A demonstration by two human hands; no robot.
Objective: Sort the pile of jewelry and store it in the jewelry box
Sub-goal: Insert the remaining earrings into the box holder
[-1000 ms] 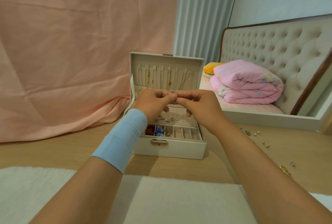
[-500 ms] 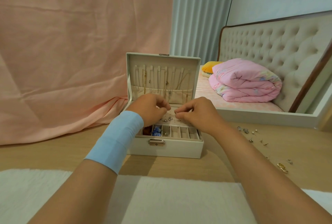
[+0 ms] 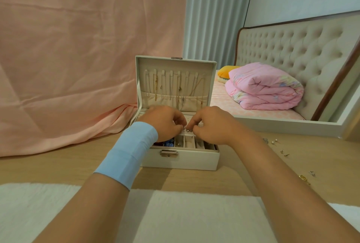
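A white jewelry box (image 3: pixel 181 160) stands open on the wooden table, its lid upright with several necklaces (image 3: pixel 178 89) hanging inside. My left hand (image 3: pixel 165 124), with a blue band on the wrist, and my right hand (image 3: pixel 211 125) meet over the box's perforated earring panel. Their fingertips pinch a small silver earring (image 3: pixel 187 130) between them, low over the panel. The front compartments hold a blue piece (image 3: pixel 168 144) and a few small items. Loose earrings and rings (image 3: pixel 283 151) lie scattered on the table to the right.
A white fluffy mat (image 3: pixel 175 215) covers the table's near edge. A pink cloth (image 3: pixel 78 57) hangs behind and left of the box. At the back right a framed mirror (image 3: pixel 292 127) shows a bed with a folded pink quilt.
Both hands have dropped from in front of the lid down onto the earring panel, still pinching the small earring together. The view has shifted slightly.
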